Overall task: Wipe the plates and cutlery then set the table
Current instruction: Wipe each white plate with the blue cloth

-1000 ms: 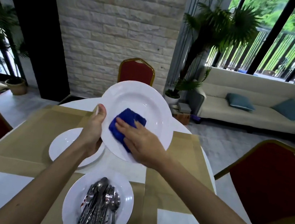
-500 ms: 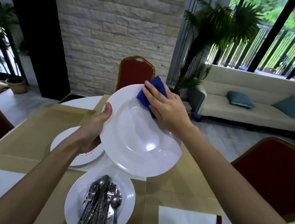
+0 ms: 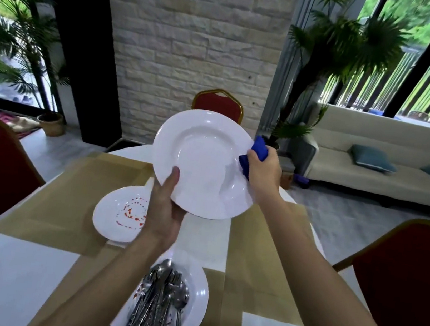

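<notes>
table: brown-papered table [image 3: 65, 197] lying below
plate: round white ceramic plate [image 3: 203, 161], likely slick, fragile
left grip [image 3: 165, 211]: pinching its rim
right grip [image 3: 263, 167]: squeezing blue cloth [image 3: 260, 148]

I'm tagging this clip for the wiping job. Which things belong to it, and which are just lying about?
Job: held plate, gripped by the left hand; blue cloth in the right hand; stained plate; cutlery on a third plate.
Lying about: red chairs, sofa, potted palm.

Cutlery [image 3: 161, 301] handles past the bottom edge
</notes>
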Demonstrator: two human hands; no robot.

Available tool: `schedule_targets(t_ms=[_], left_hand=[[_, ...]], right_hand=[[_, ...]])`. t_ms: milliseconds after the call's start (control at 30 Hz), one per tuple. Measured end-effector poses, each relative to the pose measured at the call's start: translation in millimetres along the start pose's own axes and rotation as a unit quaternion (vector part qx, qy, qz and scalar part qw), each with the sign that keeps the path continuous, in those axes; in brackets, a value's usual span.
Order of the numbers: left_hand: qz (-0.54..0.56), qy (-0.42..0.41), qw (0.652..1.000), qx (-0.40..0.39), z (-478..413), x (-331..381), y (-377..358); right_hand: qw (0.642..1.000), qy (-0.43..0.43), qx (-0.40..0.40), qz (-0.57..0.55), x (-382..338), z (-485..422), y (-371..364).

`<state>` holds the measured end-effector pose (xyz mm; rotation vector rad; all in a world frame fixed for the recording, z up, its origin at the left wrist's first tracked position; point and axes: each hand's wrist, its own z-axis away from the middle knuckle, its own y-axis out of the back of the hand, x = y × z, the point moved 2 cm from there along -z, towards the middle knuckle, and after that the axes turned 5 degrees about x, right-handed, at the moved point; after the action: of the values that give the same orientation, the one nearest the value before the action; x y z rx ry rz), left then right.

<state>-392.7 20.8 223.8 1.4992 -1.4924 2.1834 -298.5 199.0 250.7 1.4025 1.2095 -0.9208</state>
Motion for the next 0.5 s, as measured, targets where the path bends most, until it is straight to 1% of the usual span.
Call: schedule_targets(t_ms=[67,100,133,167,200,267,300,333,367,433,500], left_hand=[[-0.011,-0.02,0.999,0.033,7,-19,-1],[-0.026,-0.033,0.998,0.051,7,-21,-2],[-0.041,-0.045,0.996,0.061,4,-21,-3],[-0.055,-0.054,0.995,0.061,1,-19,-3],[-0.072,-0.059,0.994,0.054,-4,-16,-1],[-0.124,-0.059,0.99,0.023,-10,-9,-1],[-0.151,-0.056,0.987,0.002,-11,-7,0],[-0.164,-0.049,0.985,-0.015,-10,-6,-2],[-0.172,-0.042,0.984,-0.026,-10,-6,-4],[-0.181,-0.028,0.982,-0.045,-7,-8,-7],[-0.186,-0.015,0.981,-0.061,-7,-8,-7]], right_hand=[[0.999,-0.036,0.022,-0.014,3,1,-2],[0.999,-0.036,0.025,-0.007,3,2,-3],[0.999,-0.014,0.03,0.022,1,2,-3],[0.996,0.032,0.046,0.076,-2,4,-3],[0.98,0.099,0.084,0.152,-6,5,-2],[0.913,0.244,0.178,0.275,-14,4,1],[0.88,0.302,0.211,0.299,-18,1,0],[0.858,0.35,0.223,0.301,-23,-1,-2],[0.846,0.39,0.208,0.296,-26,-3,-5],[0.821,0.477,0.124,0.287,-29,6,-17],[0.766,0.575,0.011,0.288,-31,26,-29]])
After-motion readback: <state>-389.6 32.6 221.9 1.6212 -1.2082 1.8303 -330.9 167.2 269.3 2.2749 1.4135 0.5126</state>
